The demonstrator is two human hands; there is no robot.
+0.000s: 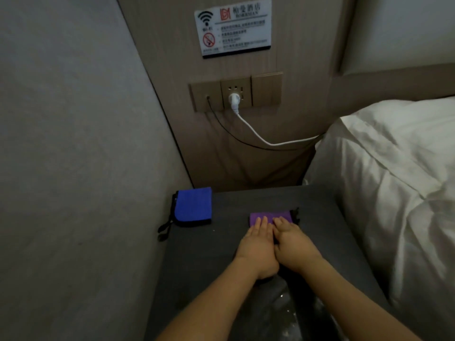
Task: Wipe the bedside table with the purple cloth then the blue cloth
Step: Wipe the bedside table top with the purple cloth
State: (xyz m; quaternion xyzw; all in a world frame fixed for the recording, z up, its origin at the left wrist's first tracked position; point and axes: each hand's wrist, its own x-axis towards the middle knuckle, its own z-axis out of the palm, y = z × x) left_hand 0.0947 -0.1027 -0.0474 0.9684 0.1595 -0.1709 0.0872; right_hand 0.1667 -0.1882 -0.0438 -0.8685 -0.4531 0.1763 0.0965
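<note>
As flat hands (273, 244) press, purple cloth (270, 216)

The folded purple microfibre cloth with a dark trim (270, 217) lies flat on the dark grey bedside surface (221, 254), right of centre, its near part covered by fingers. The folded blue microfibre cloth with black edging (194, 205) lies flat at the far left corner of the surface, against the wall, a black loop hanging off its near left edge.
</note>
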